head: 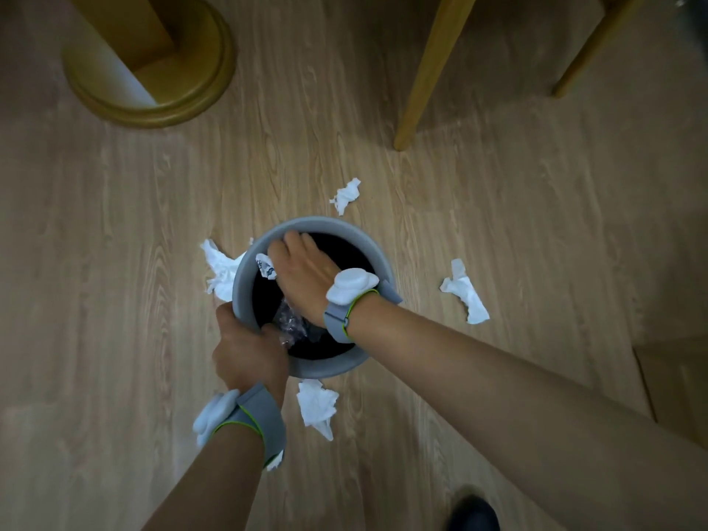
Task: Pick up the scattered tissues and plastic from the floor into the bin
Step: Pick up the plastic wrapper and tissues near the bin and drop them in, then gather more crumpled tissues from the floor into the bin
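A grey bin (320, 226) with a dark inside stands on the wooden floor. My left hand (247, 348) grips its near-left rim, thumb inside, right beside a crumpled clear plastic piece (290, 320) in the bin. My right hand (302, 272) reaches palm down over the opening, fingers curled around a small crumpled white tissue with dark marks (265, 265). Several white tissues lie around the bin: one beyond it (346, 195), one against its left side (220, 270), one to the right (465, 291) and one close in front (317, 410).
A round wooden pedestal base (149, 70) stands at the far left. Wooden chair legs (429, 70) rise at the far right. A cardboard box (674, 385) sits at the right edge, and a dark shoe (473, 509) shows at the bottom.
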